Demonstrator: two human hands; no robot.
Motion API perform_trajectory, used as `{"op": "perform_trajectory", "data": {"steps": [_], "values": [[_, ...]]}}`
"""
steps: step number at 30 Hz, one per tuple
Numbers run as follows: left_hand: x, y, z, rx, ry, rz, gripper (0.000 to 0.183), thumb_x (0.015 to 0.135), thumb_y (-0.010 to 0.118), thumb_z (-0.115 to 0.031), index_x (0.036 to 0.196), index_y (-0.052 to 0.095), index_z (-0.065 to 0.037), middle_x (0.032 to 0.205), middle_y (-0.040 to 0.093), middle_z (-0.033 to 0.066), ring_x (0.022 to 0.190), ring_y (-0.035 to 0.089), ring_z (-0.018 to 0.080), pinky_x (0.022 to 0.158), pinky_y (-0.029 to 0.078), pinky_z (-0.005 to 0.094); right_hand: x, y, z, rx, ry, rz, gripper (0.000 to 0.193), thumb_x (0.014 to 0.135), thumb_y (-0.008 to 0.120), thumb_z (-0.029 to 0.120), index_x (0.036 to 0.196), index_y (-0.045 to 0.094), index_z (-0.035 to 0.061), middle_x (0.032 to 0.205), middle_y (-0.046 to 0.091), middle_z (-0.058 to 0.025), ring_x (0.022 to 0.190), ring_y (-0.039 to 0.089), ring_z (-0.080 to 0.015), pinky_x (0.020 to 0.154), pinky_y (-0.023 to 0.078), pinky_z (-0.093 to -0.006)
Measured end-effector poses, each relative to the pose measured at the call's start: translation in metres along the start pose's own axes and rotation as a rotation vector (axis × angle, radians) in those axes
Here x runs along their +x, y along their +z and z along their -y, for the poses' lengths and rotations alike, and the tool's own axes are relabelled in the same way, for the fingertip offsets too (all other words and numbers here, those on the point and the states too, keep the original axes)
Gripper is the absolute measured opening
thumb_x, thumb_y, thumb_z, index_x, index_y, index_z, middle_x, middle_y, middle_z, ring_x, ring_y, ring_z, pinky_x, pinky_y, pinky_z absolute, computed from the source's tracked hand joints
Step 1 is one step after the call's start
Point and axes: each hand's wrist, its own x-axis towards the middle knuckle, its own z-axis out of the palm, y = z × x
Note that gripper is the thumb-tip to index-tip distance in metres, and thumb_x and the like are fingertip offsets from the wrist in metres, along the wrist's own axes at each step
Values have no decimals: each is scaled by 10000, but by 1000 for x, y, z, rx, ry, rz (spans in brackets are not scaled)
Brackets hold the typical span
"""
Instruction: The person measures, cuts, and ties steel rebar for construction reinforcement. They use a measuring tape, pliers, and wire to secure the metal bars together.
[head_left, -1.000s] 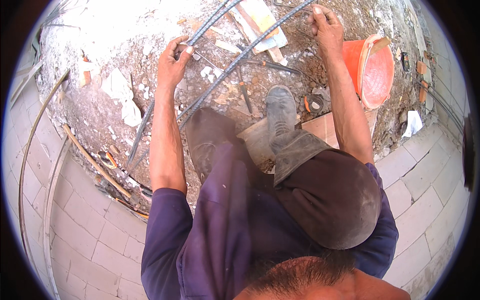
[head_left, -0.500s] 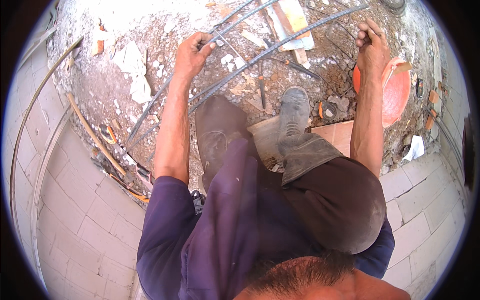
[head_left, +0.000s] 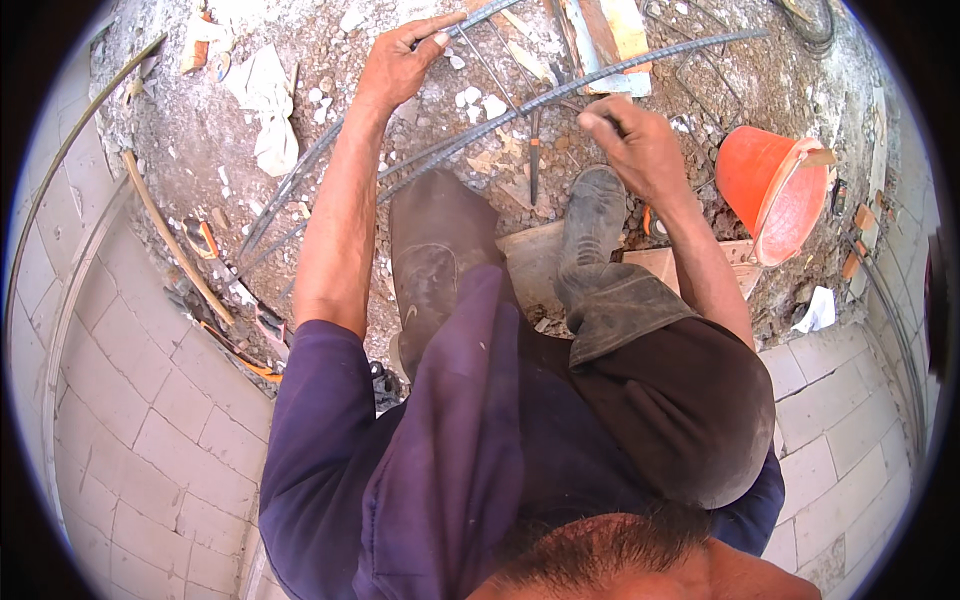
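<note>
My left hand [head_left: 398, 65] reaches to the farther ribbed steel rebar [head_left: 488, 12], its thumb and forefinger closed on the bar where a thin wire rod [head_left: 487, 62] meets it. A nearer rebar [head_left: 600, 72] runs slantwise across the ground past my boots. My right hand [head_left: 642, 150] is just below that nearer bar, its fingers curled over the spot where a dark-handled tool lay; what it holds, if anything, is hidden. A slim tool with an orange and black handle [head_left: 534, 160] lies between the hands.
An orange bucket [head_left: 760, 180] lies tipped at the right. Boards [head_left: 610, 45] lie at the far side. My boots [head_left: 590, 225] stand on rubble beside wood pieces. A curved wooden stick [head_left: 175, 240] and tools lie at left, near the pale paving [head_left: 150, 420].
My right hand has come left and nearer, from beside the bucket to the tool below the nearer rebar. My left hand has moved slightly farther away, along the farther rebar.
</note>
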Motion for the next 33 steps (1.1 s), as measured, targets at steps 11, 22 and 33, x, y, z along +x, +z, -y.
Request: {"op": "perform_trajectory", "data": {"steps": [11, 22, 33], "values": [[1, 8, -2, 170, 140, -104, 302, 955, 670, -222, 1253, 718, -228, 1048, 746, 44, 934, 677, 164, 862, 522, 312, 31, 83, -2, 287, 197, 131, 1048, 776, 783, 596, 1486, 393, -68, 942, 661, -109, 882, 660, -247, 792, 516, -377], [-1, 2, -2, 99, 81, -61, 280, 973, 652, -188, 1247, 710, -173, 894, 738, 58, 804, 677, 136, 737, 529, 295, 43, 80, -12, 305, 106, 148, 970, 839, 684, 649, 1477, 433, -36, 1464, 477, -291, 1346, 491, -407, 1121, 399, -466], [-7, -5, 0, 25, -49, 13, 290, 1001, 611, -173, 1278, 696, -159, 874, 652, -12, 761, 563, 85, 715, 486, 264, 48, 71, -15, 328, 151, 297, 992, 823, 645, 717, 1467, 462, -15, 1288, 630, -235, 1189, 606, -354, 1040, 453, -437]]}}
